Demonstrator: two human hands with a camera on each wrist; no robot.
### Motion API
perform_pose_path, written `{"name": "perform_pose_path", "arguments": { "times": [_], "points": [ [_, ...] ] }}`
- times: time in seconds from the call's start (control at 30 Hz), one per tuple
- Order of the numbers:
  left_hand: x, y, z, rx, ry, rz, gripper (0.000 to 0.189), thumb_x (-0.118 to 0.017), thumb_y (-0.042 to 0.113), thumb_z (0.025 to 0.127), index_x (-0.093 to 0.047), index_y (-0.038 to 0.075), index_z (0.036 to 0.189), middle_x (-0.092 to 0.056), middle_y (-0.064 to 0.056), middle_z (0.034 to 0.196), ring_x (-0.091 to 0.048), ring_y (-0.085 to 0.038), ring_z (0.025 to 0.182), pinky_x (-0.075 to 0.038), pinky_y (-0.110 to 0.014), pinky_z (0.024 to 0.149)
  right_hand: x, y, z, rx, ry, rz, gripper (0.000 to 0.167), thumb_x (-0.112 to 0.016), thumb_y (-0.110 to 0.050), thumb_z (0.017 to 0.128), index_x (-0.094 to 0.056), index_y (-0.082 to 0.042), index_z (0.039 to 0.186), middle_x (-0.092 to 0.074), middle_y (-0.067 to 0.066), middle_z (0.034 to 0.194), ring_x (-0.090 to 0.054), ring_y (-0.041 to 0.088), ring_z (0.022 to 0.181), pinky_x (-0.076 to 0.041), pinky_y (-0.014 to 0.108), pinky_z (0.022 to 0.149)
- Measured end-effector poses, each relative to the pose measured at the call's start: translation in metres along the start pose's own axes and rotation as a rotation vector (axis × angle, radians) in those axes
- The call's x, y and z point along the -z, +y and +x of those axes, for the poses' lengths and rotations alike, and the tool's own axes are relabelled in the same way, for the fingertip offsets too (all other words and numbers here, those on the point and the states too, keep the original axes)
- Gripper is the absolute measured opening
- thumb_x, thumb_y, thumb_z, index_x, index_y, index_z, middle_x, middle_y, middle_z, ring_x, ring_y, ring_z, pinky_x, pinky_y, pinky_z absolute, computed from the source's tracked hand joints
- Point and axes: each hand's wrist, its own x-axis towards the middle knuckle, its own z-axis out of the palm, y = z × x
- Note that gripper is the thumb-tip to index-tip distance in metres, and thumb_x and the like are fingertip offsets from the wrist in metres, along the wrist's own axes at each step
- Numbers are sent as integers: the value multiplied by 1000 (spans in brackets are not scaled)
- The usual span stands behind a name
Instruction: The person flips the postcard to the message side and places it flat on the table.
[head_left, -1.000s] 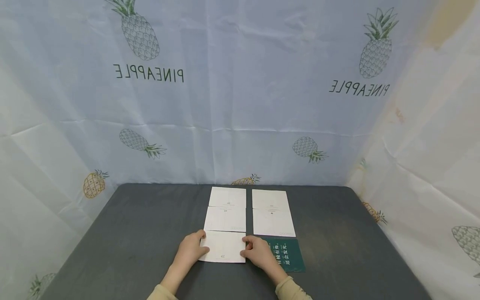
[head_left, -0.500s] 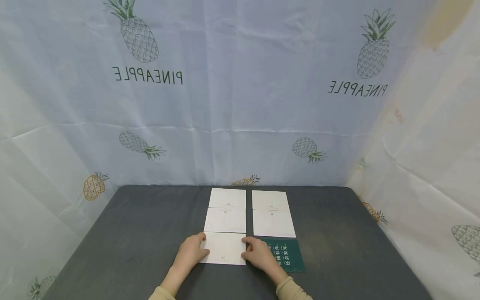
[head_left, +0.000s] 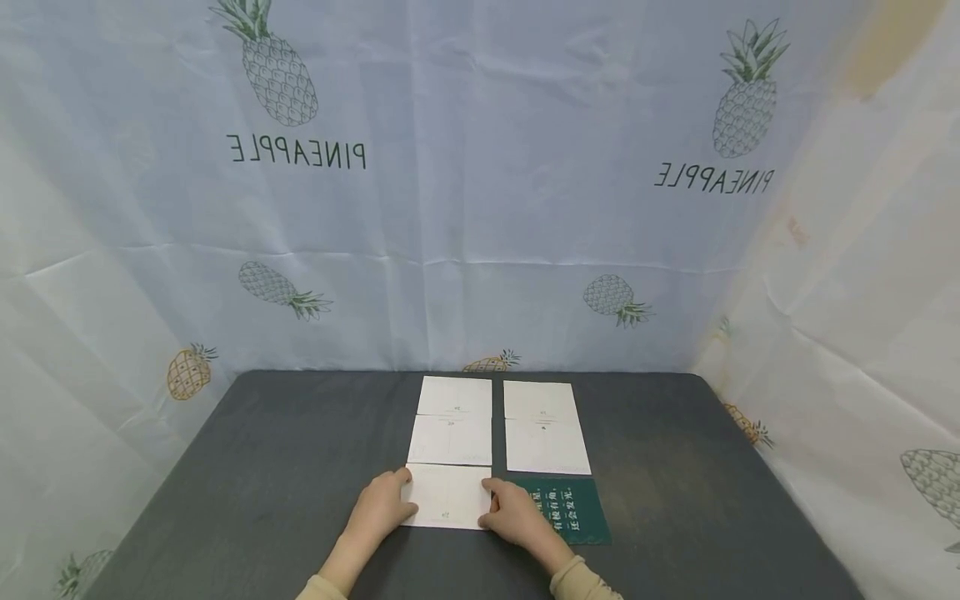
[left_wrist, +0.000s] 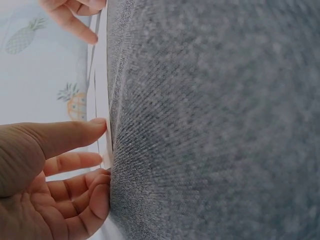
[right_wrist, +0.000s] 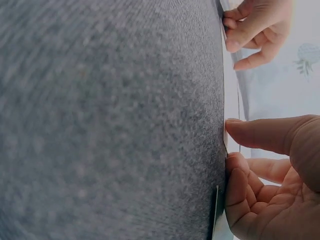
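A white postcard (head_left: pixel 448 497) lies nearest me in the left column on the dark table, a small dark mark near its front edge. My left hand (head_left: pixel 377 503) holds its left edge, thumb at the front and index finger toward the far corner. In the left wrist view the thumb (left_wrist: pixel 75 136) touches the card while the other fingers curl beside its end. On the opposite edge, my right hand (head_left: pixel 517 515) holds the card in the same way. A green postcard (head_left: pixel 582 510) with white Chinese characters lies beneath and beside the right hand, which partly covers it.
Two more white postcards (head_left: pixel 452 439) continue the left column toward the back. Two others (head_left: pixel 547 446) form the right column behind the green one, a narrow gap between columns. A pineapple-print curtain (head_left: pixel 480 192) rises behind the grey table (head_left: pixel 300 442).
The near white postcard stays almost in place, shifting very slightly. My right thumb has slid a little toward the front corner, showing more of the green postcard. My left hand barely moves.
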Motion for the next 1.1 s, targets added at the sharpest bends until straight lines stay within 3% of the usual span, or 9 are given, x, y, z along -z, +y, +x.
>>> {"name": "perform_pose_path", "arguments": {
  "times": [0.27, 0.6, 0.87, 1.1],
  "points": [
    [-1, 0, 0, 7, -12, -3, 39, -80, 12, 63, -66, -2, 96, -65, -19, 84, -62, -30, 71, -50, -42, 61, 2, -2, -1, 14, -9, -23, 52, -71, -4, 71, -56, 10, 119, -48, -3, 58, -40, 5, 48, -32, 20, 43],
    [2, 6, 0, -19, 17, 58, 46, -79, 27, 68, -65, 0, 103, -66, -16, 88, -64, -30, 76, -50, -42, 63, 7, -5, -2, 12, 5, -7, 45, -69, -13, 79, -57, 7, 118, -48, -1, 61, -39, 6, 49, -31, 21, 44],
    [7, 32, 2, -72, 25, 24, 39, -76, 31, 71, -67, 4, 99, -68, -12, 88, -64, -26, 72, -50, -39, 59, 29, 0, -9, -6, 26, 8, 46, -66, -19, 85, -54, 4, 123, -51, -3, 65, -41, 7, 48, -34, 23, 45],
    [-7, 62, -1, -148, -52, -32, 39, -74, 33, 74, -67, 4, 100, -70, -12, 91, -65, -27, 78, -51, -40, 63, 57, 19, -24, -55, 65, 10, 49, -64, -22, 86, -51, 5, 125, -53, 0, 71, -43, 9, 51, -37, 25, 48]
  ]
}}
